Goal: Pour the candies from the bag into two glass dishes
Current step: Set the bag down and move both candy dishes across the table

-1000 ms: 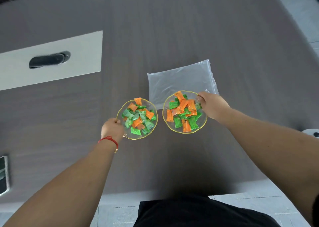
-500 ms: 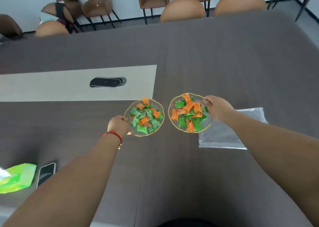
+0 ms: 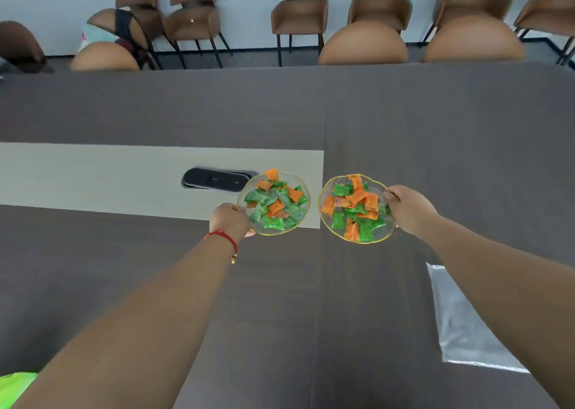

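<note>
Two gold-rimmed glass dishes hold green and orange wrapped candies. My left hand grips the near-left rim of the left dish, which is over the edge of the table's pale inset strip. My right hand grips the right rim of the right dish, side by side with the left one over the dark table top. The clear plastic bag lies flat and looks empty on the table at the near right, partly hidden under my right forearm.
A black oval cover sits in the pale strip just left of the left dish. Brown chairs line the far side of the grey table. A bright green packet shows at the bottom left corner.
Both hands have carried the dishes farther from me across the table, toward the pale strip. The bag stayed behind and now lies nearer to me, at the right. The view has tilted up.
</note>
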{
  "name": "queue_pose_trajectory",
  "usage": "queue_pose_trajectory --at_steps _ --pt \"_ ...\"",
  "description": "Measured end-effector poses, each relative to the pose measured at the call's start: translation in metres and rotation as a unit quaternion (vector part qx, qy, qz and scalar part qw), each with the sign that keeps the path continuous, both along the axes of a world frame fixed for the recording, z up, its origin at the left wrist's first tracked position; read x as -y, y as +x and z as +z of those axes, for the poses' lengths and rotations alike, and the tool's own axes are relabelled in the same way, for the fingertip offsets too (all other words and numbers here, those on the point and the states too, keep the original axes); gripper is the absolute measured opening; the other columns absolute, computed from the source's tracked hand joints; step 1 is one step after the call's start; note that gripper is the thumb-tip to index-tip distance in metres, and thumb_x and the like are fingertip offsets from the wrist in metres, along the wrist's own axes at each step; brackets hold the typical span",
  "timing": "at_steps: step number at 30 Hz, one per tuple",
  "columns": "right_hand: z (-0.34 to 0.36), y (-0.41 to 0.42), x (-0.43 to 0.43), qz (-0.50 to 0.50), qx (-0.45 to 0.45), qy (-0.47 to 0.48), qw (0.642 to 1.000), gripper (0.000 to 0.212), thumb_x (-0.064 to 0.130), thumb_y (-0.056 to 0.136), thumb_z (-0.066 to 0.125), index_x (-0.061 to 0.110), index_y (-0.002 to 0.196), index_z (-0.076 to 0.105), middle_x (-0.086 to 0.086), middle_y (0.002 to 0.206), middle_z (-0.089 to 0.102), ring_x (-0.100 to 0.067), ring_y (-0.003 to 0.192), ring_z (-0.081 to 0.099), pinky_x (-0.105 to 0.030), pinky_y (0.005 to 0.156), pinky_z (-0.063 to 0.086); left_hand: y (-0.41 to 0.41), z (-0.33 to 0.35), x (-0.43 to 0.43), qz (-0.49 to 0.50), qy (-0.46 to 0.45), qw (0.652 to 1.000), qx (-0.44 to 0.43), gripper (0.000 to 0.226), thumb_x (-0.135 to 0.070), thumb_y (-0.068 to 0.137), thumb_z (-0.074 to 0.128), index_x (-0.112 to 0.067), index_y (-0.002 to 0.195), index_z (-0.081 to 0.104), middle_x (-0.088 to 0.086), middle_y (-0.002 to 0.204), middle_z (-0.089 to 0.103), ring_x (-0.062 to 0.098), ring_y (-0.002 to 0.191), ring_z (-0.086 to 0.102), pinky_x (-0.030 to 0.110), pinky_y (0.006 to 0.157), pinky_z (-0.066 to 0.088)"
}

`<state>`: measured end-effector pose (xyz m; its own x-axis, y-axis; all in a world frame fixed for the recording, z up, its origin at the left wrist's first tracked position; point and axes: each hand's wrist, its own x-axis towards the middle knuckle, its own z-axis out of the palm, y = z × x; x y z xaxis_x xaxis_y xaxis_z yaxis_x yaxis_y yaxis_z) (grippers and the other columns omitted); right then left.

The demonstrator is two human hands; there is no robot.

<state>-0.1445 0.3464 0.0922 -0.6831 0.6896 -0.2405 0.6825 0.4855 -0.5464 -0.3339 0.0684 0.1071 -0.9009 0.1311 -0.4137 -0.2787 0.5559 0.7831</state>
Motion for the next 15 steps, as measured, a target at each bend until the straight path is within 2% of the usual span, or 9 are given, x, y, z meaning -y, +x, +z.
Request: queue_pose_trajectory --at_steps 5,8,10,15 --pt "-0.026 -0.046 -0.011 -0.092 -0.017 -0.099 0.991 0.027 0.027 0.100 0.035 0.014 0.092 0.058 -0.007 0.074 0.060 -0.022 0.061 0.058 -0.025 0.053 0.040 -0.042 -0.031 -0.030 0.040 0.054 0.997 0.040 0.024 -0.012 0.094 0.049 -0.015 0.070 0.054 0.004 0.070 0.063 0.035 0.073 0.072 0.048 0.078 0.060" --pt "-0.053 -0.068 -0.021 -0.185 -0.036 -0.180 0.966 0.025 0.028 0.099 0.038 0.013 0.100 0.059 -0.010 0.072 0.061 -0.026 0.059 0.054 -0.031 0.061 0.046 -0.062 -0.057 -0.048 0.063 0.085 0.992 0.068 0.022 -0.011 0.093 0.052 -0.016 0.072 0.054 0.003 0.071 0.064 0.032 0.069 0.071 0.046 0.080 0.060" --pt "-0.067 -0.080 -0.026 -0.227 -0.044 -0.208 0.951 0.024 0.026 0.100 0.038 0.011 0.101 0.057 -0.010 0.073 0.059 -0.024 0.058 0.054 -0.032 0.060 0.048 -0.073 -0.074 -0.059 0.084 0.115 0.985 0.099 0.018 -0.009 0.091 0.054 -0.012 0.073 0.056 0.008 0.076 0.067 0.033 0.073 0.072 0.047 0.079 0.060" --pt "-0.093 -0.112 -0.031 -0.295 -0.063 -0.260 0.917 0.017 0.021 0.100 0.039 0.015 0.109 0.052 -0.011 0.095 0.058 -0.024 0.057 0.057 -0.029 0.059 0.050 -0.092 -0.111 -0.078 0.125 0.148 0.971 0.140 0.017 -0.006 0.088 0.057 -0.011 0.072 0.057 0.008 0.073 0.067 0.034 0.081 0.072 0.045 0.079 0.060"
